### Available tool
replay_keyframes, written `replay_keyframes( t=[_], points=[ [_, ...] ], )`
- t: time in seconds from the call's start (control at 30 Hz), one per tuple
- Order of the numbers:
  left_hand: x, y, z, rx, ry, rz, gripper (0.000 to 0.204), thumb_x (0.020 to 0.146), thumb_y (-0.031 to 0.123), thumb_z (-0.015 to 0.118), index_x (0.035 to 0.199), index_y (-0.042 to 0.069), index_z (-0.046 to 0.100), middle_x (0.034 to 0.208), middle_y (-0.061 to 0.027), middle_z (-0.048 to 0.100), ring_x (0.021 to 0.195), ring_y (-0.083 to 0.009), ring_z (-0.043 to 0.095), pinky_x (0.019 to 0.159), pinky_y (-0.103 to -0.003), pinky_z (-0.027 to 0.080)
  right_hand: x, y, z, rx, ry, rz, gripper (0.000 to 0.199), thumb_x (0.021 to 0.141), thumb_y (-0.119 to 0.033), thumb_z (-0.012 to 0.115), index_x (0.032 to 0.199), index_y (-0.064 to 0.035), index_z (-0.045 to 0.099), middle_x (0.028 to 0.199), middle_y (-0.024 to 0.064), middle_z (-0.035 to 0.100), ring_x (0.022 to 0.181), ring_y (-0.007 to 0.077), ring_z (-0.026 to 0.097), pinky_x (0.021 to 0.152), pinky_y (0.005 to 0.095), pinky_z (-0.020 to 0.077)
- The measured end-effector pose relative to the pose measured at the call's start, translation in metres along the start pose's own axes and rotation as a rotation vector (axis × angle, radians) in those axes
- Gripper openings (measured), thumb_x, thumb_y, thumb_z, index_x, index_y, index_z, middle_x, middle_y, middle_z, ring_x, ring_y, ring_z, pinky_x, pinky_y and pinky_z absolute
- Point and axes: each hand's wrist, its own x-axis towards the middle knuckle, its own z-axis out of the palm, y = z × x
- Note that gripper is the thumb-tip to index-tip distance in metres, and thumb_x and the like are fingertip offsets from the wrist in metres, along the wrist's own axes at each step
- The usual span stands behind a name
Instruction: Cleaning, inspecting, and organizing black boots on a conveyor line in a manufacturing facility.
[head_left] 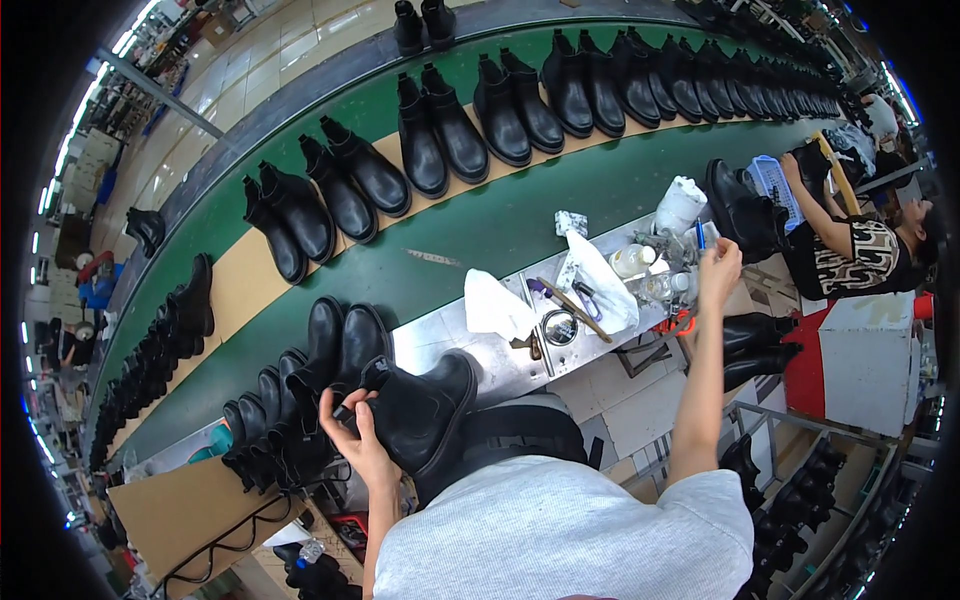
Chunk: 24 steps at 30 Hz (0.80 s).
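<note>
My left hand [360, 445] grips a black ankle boot [425, 415] near its top opening, holding it tilted over my lap at the metal bench edge. Stretched out to the right, my right hand [720, 270] pinches a slim blue pen-like tool [700, 236] beside the bottles. On the metal bench [425, 350] lie white cloths [497, 308], a small round black tin [560, 327] and a brown-handled brush or stick [580, 308]. A clear bottle with a pale cap [632, 261] stands near a white roll [681, 204].
Pairs of black boots [430, 140] line a green conveyor [520, 215] beyond the bench. More boots [270, 410] crowd the left side, by a cardboard sheet [190, 510]. At right, a co-worker [850, 250] sits near a blue basket [775, 190] and a white box [872, 355].
</note>
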Motion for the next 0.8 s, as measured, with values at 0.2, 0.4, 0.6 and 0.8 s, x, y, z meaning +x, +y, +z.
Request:
replay_keyframes(
  t=[0.2, 0.4, 0.6, 0.8],
  points=[
    [-0.008, 0.005, -0.004, 0.485, -0.047, 0.444, 0.019, 0.090, 0.004, 0.050, 0.108, 0.003, 0.053, 0.123, -0.0132, 0.043, 0.101, -0.0213, 0.055, 0.090, -0.031, 0.038, 0.024, 0.135, 0.087, -0.285, -0.456, -0.027, 0.037, 0.076, -0.030, 0.064, 0.094, 0.0029, 0.062, 0.091, 0.0275, 0.061, 0.091, 0.0398, 0.059, 0.079, 0.0454, 0.0456],
    [-0.013, 0.010, 0.005, 0.419, -0.126, 0.247, 0.021, 0.075, -0.005, 0.049, 0.081, 0.005, 0.066, 0.120, -0.0116, 0.040, 0.101, -0.0217, 0.050, 0.088, -0.033, 0.041, 0.015, 0.131, 0.040, -0.315, -0.313, -0.118, 0.034, 0.081, -0.025, 0.060, 0.102, 0.0018, 0.059, 0.089, 0.0239, 0.062, 0.081, 0.0405, 0.061, 0.072, 0.0480, 0.0472],
    [-0.008, 0.021, 0.010, 0.511, -0.220, 0.204, 0.020, 0.076, 0.021, 0.065, 0.090, 0.006, 0.066, 0.123, -0.0157, 0.037, 0.112, -0.0290, 0.043, 0.095, -0.039, 0.035, -0.067, 0.022, -0.085, 0.238, -0.197, -0.091, 0.032, 0.089, -0.018, 0.054, 0.111, 0.0046, 0.052, 0.096, 0.0230, 0.057, 0.085, 0.0294, 0.058, 0.074, 0.0364, 0.0466],
    [-0.003, 0.034, 0.023, 0.550, -0.387, 0.249, 0.051, 0.070, 0.049, 0.066, 0.097, 0.005, 0.065, 0.131, -0.0220, 0.032, 0.116, -0.0368, 0.040, 0.095, -0.044, 0.034, -0.201, -0.192, -0.120, 0.709, -0.908, -0.473, 0.029, 0.084, -0.015, 0.055, 0.105, 0.0046, 0.055, 0.078, 0.0170, 0.060, 0.062, 0.0271, 0.058, 0.058, 0.0370, 0.0460]
  ],
)
